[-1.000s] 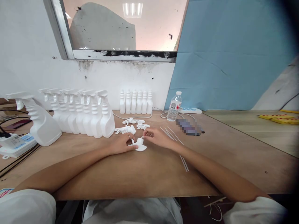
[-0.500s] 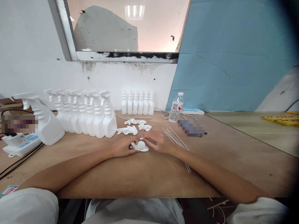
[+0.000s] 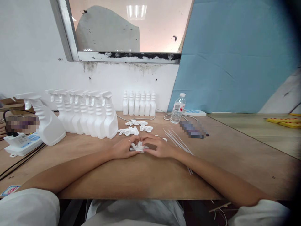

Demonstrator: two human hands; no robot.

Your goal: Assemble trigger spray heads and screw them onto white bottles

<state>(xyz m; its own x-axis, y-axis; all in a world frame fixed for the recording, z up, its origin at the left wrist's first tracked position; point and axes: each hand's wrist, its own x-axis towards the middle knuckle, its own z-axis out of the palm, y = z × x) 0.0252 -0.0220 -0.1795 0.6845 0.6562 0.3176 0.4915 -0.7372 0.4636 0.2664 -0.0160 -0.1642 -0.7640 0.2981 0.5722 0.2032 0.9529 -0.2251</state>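
My left hand (image 3: 125, 147) grips a white trigger spray head (image 3: 139, 147) low over the table, its round collar facing up. My right hand (image 3: 160, 146) closes on the same spray head from the other side, thumb and fingertips at the collar; whether a small part sits between those fingertips is hidden. Just beyond my right hand lie a small white disc (image 3: 165, 139) and another thin white piece, partly covered by the fingers. Several loose trigger spray heads (image 3: 129, 131) rest on the table past my hands.
Capped spray bottles (image 3: 108, 122) stand in rows at left, beside a power strip (image 3: 22, 146). Small bottles (image 3: 142, 105) line the wall. Thin white tubes (image 3: 178, 142), a water bottle (image 3: 178, 108) and a blurred dark object (image 3: 192, 129) are at right.
My right hand has moved left onto the spray head, its fingertips now at the collar. The small white piece that was at its fingertips no longer shows there. My left hand keeps its grip.
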